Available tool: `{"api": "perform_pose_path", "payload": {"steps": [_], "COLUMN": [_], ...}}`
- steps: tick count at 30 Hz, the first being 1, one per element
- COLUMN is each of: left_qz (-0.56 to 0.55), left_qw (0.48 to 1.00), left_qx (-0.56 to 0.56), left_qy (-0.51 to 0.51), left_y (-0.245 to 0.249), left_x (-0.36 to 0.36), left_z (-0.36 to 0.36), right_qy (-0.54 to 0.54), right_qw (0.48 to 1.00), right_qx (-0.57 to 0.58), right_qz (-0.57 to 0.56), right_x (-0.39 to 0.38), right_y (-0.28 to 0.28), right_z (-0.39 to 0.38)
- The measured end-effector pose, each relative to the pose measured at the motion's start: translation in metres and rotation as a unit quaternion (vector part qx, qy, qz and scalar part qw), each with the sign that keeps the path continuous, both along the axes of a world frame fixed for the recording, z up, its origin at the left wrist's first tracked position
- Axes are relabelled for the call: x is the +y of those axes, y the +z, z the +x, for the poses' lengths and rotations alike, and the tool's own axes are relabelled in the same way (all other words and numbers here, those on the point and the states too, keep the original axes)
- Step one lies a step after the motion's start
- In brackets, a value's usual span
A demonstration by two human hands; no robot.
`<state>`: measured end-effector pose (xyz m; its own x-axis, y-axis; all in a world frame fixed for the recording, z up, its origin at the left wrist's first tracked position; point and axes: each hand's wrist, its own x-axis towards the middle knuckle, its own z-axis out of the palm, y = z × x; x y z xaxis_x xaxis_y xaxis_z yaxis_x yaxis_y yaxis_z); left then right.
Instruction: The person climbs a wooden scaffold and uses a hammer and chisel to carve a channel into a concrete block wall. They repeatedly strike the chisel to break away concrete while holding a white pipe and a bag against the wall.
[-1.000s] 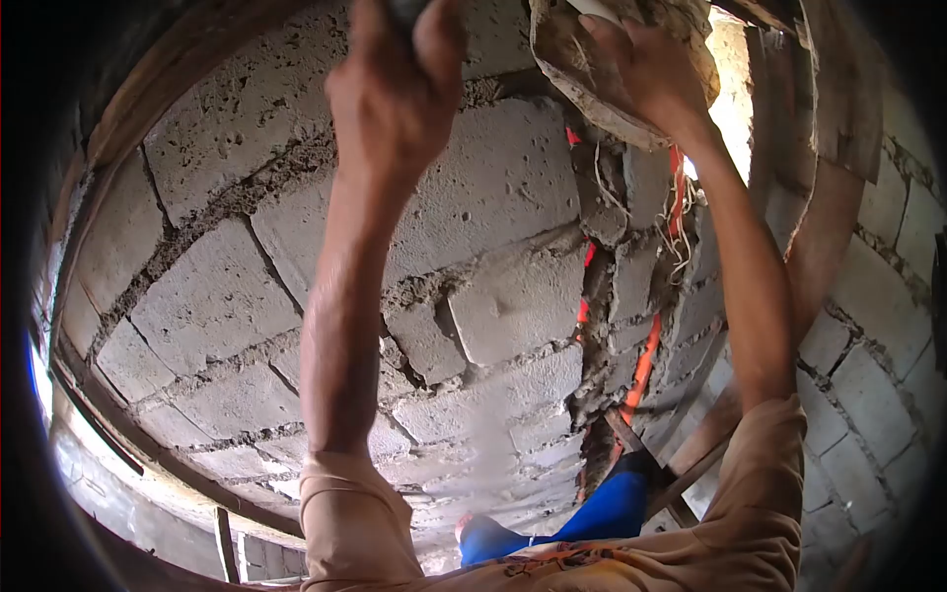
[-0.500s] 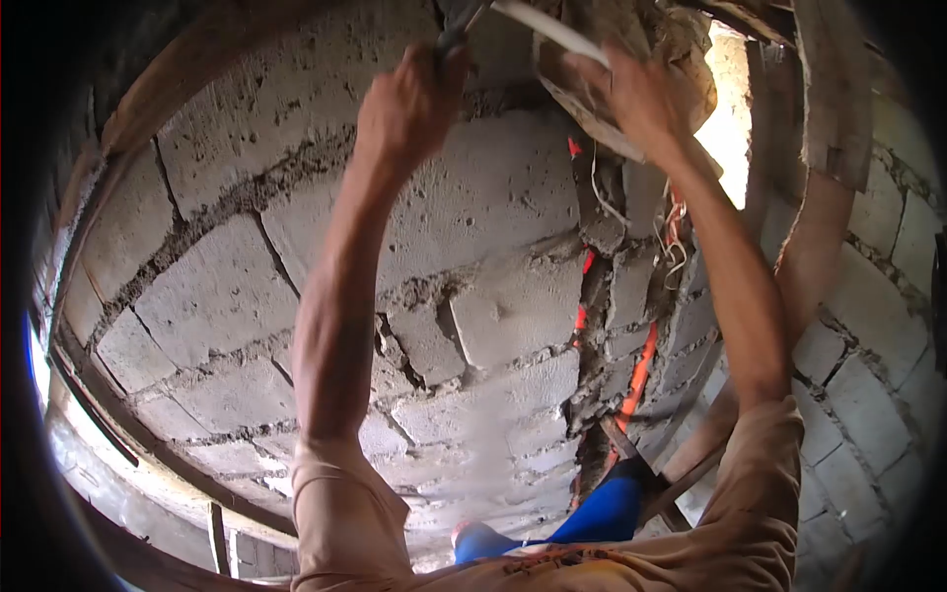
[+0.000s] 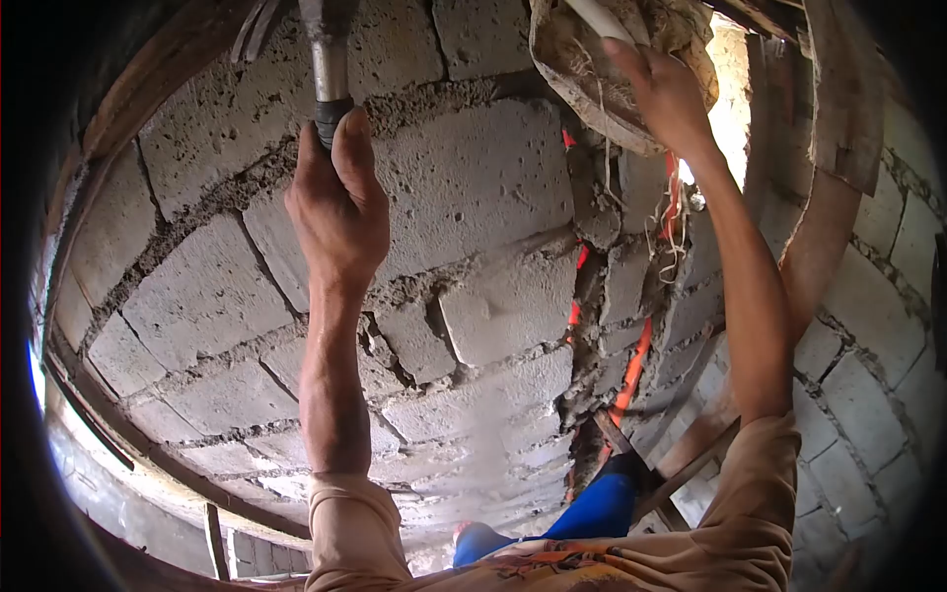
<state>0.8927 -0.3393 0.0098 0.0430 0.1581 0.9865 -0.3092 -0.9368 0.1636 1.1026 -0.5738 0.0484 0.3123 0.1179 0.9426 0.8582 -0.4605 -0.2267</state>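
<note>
My left hand (image 3: pixel 338 202) is closed round the dark grip of a claw hammer (image 3: pixel 329 64), whose metal shaft points up and whose head is partly cut off by the top edge. At the upper right, my right hand (image 3: pixel 673 104) holds a pale rod-like tool (image 3: pixel 598 18) with its far end out of view. Behind that hand hangs a crumpled, dirty sack-like piece (image 3: pixel 582 84) with loose fibres. The grey block wall (image 3: pixel 473 187) lies behind both hands.
Orange strips (image 3: pixel 632 370) and loose strings (image 3: pixel 671 247) run down a broken gap in the wall. Wooden boards (image 3: pixel 838 109) stand at the right, beside a bright opening (image 3: pixel 730 109). A curved wooden beam (image 3: pixel 148 449) borders the left.
My left hand has moved left and down with the hammer, away from the pale tool. My right hand has shifted slightly right, still with the tool.
</note>
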Motion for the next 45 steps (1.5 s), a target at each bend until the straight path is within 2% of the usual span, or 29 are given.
{"api": "perform_pose_path", "payload": {"steps": [2,5,8,14,17,20,23,26,29,30,33,34,37,38,40,41,43,45], "left_qz": [-0.006,0.004,0.004,-0.060,-0.057,-0.081,-0.077,-0.116,-0.045,-0.004,0.063,0.086,0.075,0.055,0.011,0.027,0.064,0.048], "left_qw": [1.000,1.000,0.999,0.996,0.997,0.994,0.993,0.989,0.995,0.999,0.998,0.995,0.986,0.996,0.984,0.984,0.984,0.995], "left_qx": [0.012,0.015,0.006,0.051,0.042,0.053,0.054,0.071,0.055,0.050,-0.009,-0.058,-0.147,-0.046,0.158,0.154,0.139,0.049], "left_qy": [0.004,-0.021,-0.032,-0.044,-0.035,-0.048,-0.065,-0.060,-0.075,-0.015,0.030,-0.003,0.027,0.048,0.084,0.084,0.085,0.077], "left_y": [-0.004,-0.010,-0.017,-0.036,-0.041,-0.043,-0.043,-0.040,-0.031,-0.022,0.005,0.011,0.023,0.035,0.059,0.058,0.054,0.038], "left_x": [-0.004,-0.008,-0.007,0.010,0.015,0.018,0.018,0.002,-0.004,-0.006,-0.027,-0.036,-0.043,-0.041,-0.044,-0.041,-0.033,-0.038], "left_z": [0.000,0.002,0.002,-0.015,-0.018,-0.019,-0.014,-0.007,0.006,0.008,0.011,0.014,0.038,0.042,0.044,0.045,0.050,0.048], "right_qy": [0.001,0.008,0.021,0.025,0.008,-0.027,-0.076,-0.119,-0.104,-0.099,-0.087,-0.082,-0.045,-0.029,-0.081,-0.109,-0.068,-0.055], "right_qw": [1.000,0.998,0.996,0.999,0.999,0.999,0.996,0.990,0.991,0.990,0.990,0.991,0.996,0.996,0.996,0.992,0.993,0.994], "right_qx": [0.002,0.064,-0.040,-0.018,0.001,0.035,0.017,-0.068,-0.079,-0.091,-0.107,-0.103,-0.064,-0.048,-0.039,-0.037,-0.085,-0.086], "right_qz": [0.012,0.005,0.080,0.028,0.040,-0.015,0.050,0.038,0.039,0.038,0.037,0.030,0.051,0.067,-0.017,-0.057,-0.045,-0.029], "right_x": [0.007,0.004,0.007,0.004,0.012,0.007,0.018,0.024,0.024,0.024,0.015,0.012,0.018,0.020,0.013,0.009,0.006,-0.001], "right_y": [-0.001,0.001,-0.013,-0.018,-0.013,-0.003,-0.006,-0.015,-0.018,-0.017,-0.013,-0.012,-0.011,-0.011,-0.009,-0.006,-0.008,0.002], "right_z": [0.008,-0.014,-0.012,-0.013,-0.012,-0.003,-0.009,0.006,0.006,0.007,0.008,0.006,0.002,0.000,-0.014,-0.020,-0.006,0.005]}}
